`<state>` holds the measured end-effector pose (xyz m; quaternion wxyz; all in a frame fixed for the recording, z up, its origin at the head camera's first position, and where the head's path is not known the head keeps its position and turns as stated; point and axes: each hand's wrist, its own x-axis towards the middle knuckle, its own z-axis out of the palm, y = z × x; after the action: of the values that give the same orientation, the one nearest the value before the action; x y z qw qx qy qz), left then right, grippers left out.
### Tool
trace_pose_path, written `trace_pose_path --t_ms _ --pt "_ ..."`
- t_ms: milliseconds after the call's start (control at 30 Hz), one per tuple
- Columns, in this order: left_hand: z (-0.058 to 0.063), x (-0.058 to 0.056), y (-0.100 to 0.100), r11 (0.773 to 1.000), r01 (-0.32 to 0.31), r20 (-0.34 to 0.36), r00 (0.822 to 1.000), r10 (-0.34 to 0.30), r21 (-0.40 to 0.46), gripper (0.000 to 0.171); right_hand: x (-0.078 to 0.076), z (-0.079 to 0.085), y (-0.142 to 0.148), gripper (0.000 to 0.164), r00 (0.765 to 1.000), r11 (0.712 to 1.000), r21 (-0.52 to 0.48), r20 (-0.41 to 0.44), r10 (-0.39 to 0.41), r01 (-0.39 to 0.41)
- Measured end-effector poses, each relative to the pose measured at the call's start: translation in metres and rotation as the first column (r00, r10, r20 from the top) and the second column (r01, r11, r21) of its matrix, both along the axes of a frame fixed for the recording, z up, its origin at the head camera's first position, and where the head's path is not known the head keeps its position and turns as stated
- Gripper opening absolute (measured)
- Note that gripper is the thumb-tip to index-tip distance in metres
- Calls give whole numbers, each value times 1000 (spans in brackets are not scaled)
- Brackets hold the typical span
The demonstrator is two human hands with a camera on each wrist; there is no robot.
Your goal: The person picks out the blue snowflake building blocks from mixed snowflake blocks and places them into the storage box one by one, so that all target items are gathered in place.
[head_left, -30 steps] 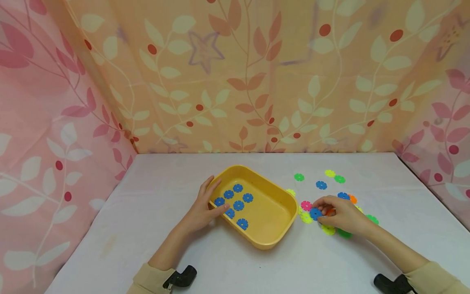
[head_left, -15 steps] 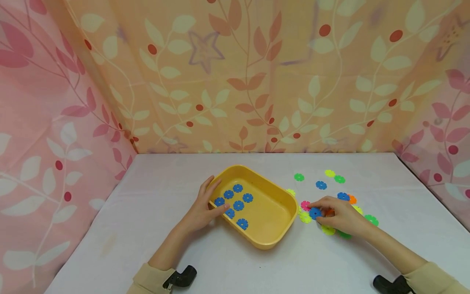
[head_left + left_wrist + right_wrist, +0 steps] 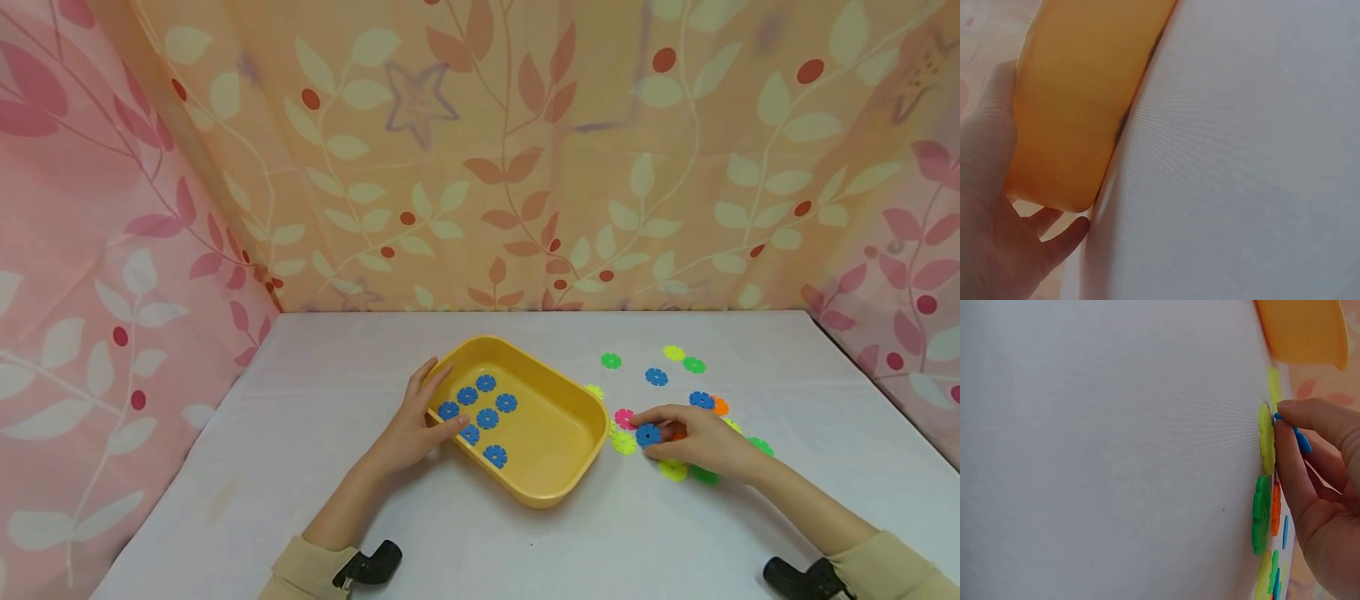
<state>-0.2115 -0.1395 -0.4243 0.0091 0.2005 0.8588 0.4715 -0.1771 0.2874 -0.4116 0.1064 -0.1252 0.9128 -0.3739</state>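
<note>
A yellow plastic basin stands on the table, with several blue snowflake discs lying flat inside toward its left end. My left hand holds that end, thumb over the near rim and fingers around the left corner. In the left wrist view, fingers curve under the basin's end. To the right of the basin, my right hand pinches another blue snowflake disc between thumb and fingertips, tilted up over the pile. In the right wrist view this disc shows edge-on.
Loose discs surround the right hand: a pink disc, a yellow disc, a green disc and several others. Farther back lie a blue disc and a green disc. A patterned curtain rises behind the white tabletop.
The blue disc in my right hand has turned and shifted slightly to the right, within the pinch. My left hand and the basin have stayed in place.
</note>
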Motion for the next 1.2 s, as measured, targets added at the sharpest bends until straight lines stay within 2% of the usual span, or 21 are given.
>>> trace_pose_path --t_ms 133,367,533,867,1200 --pt "-1 0 0 1000 0 0 1000 0 0 81 0 0 2 43 1000 999 32 -14 18 -18" --pt "-1 0 -1 1000 5 -1 1000 -5 11 81 0 0 3 40 994 995 93 -97 41 -32" --pt "-1 0 -1 1000 5 0 1000 -5 12 81 0 1 4 41 989 994 98 -130 67 -54" --pt "-1 0 -1 1000 4 -3 1000 -4 11 82 -1 3 7 41 994 994 88 -90 67 -59" --pt "-2 -1 -1 1000 4 3 1000 -5 6 81 -2 -1 4 40 992 999 40 -124 31 -26"
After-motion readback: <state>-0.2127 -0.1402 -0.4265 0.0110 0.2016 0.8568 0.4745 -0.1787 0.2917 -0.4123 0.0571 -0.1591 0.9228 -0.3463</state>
